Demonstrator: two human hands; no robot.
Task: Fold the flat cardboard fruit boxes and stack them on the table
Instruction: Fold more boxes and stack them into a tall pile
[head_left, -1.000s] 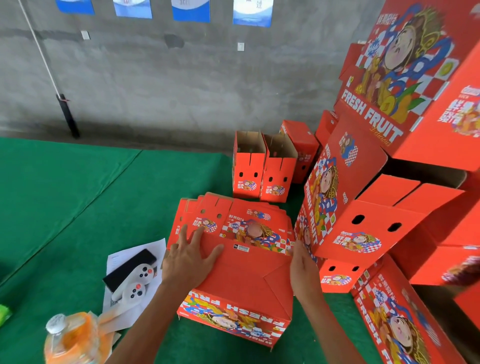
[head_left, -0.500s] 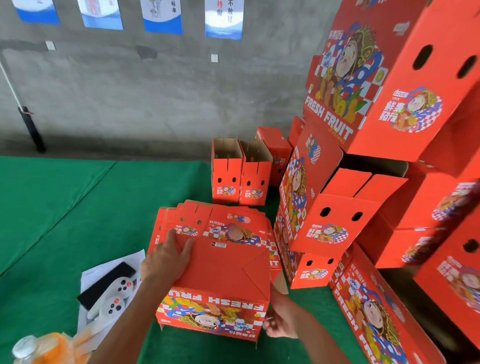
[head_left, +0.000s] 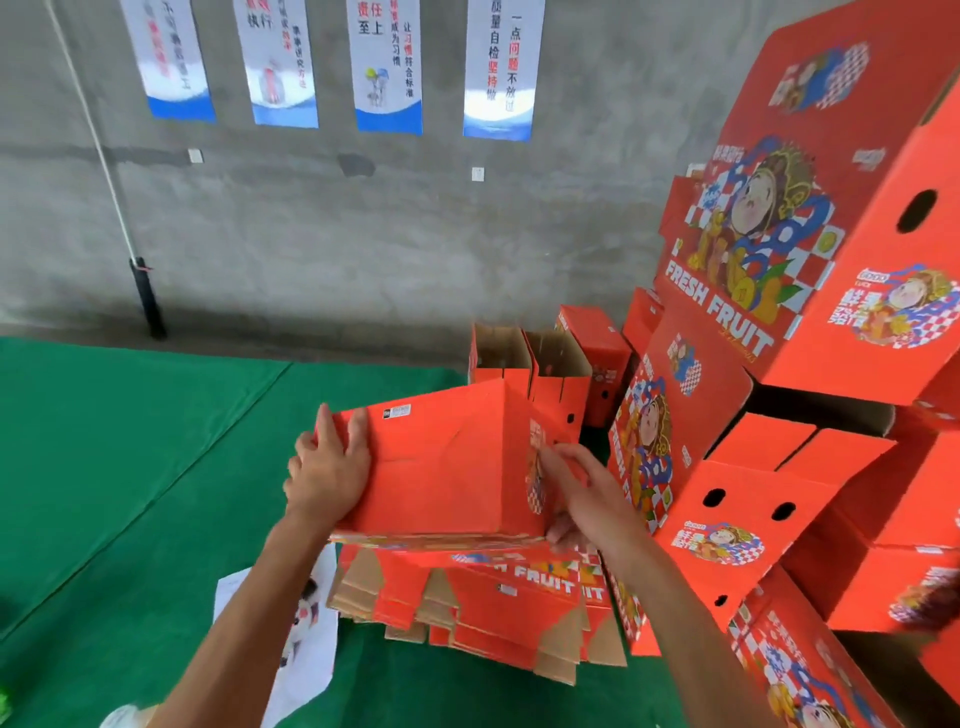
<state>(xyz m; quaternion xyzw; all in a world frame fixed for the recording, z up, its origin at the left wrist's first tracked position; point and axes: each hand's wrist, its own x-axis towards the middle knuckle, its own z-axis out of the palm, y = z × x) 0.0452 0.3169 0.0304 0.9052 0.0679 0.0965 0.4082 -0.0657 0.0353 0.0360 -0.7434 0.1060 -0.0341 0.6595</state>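
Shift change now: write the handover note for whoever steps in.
Left hand: holds the left side of the raised box.
Right hand: grips its right end, fingers curled under the bottom edge.
Box is lifted above the pile of flat boxes on the green table.
Done: folded boxes stacked at right; two open ones stand behind.
Left: set this box on the stack, then fold the rest.
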